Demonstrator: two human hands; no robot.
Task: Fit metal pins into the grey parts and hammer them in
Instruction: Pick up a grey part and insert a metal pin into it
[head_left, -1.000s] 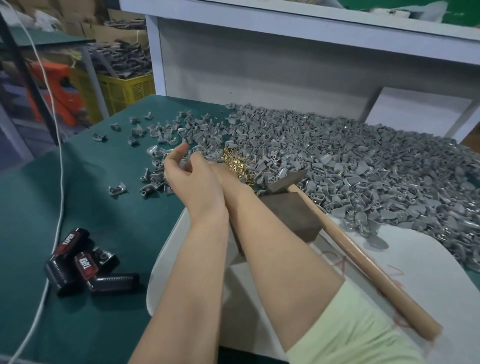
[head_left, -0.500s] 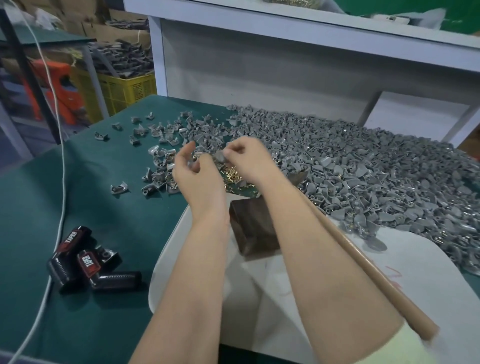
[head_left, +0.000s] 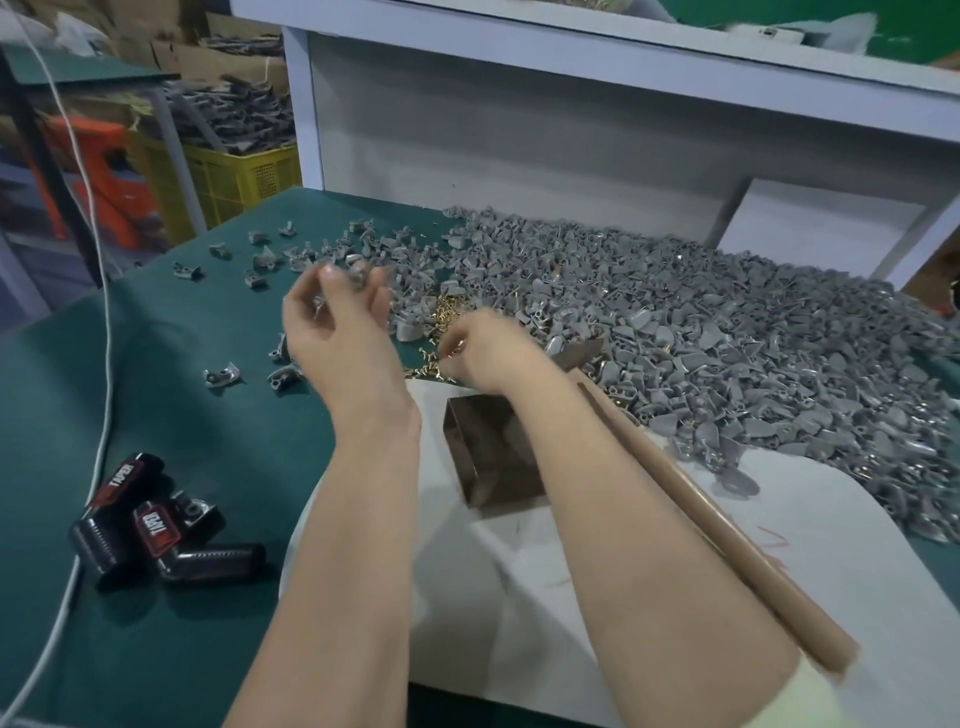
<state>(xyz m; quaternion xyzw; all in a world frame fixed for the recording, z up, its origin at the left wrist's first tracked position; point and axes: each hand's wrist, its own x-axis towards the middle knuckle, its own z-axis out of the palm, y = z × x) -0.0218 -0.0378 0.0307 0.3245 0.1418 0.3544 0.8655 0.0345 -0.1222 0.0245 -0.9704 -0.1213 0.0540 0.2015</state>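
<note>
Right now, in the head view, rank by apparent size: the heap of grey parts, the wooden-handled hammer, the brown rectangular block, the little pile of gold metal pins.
1. Heap of grey parts
2. Wooden-handled hammer, nearest the camera
3. Brown rectangular block
4. Pile of gold metal pins, partly behind the right hand

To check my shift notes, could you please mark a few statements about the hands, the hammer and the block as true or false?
1. The hammer lies unheld on the white board. True.
2. The left hand is empty. False: its fingertips pinch a grey part.
3. The right hand is down at the brass pins. True.
4. The metal block lies off the white board. False: it stands on it.
</note>
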